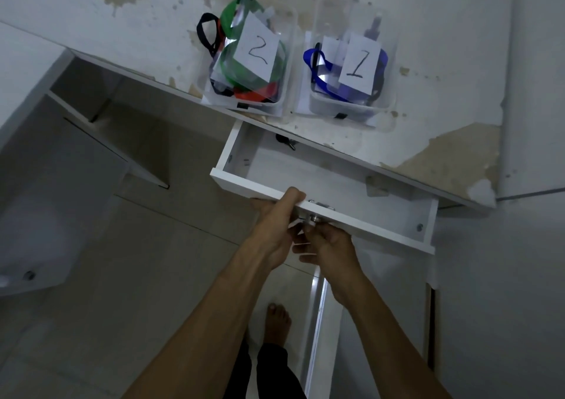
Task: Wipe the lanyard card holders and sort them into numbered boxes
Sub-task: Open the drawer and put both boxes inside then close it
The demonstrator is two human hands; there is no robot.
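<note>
- A white worktop [428, 62] with peeling, stained laminate was seen from above, with a white drawer [397, 212] pulled open below its front edge.
- Two clear plastic boxes were set side by side near the worktop's front edge, just apart from each other.
- The box marked "2" [214, 93], on the left of the view, was filled with card holders on green, red and black lanyards [276, 68]; one black loop [205, 33] was hung over its left rim.
- The box marked "1" [385, 105], on the right, was filled with card holders on blue lanyards [308, 59].
- The left hand [276, 230] was held at the drawer's front panel, thumb laid on the top edge and fingers curled under it, clamped on the panel.
- The right hand [328, 246] was held just beside it, below the panel, fingers gathered around a small metal lock [313, 217]; whether it was actually gripped could not be told.
- A small dark object [286, 141], too small to be identified, was seen at the back of the drawer.
- A bare foot [277, 322] was seen on the tiled floor [122, 276] below.
</note>
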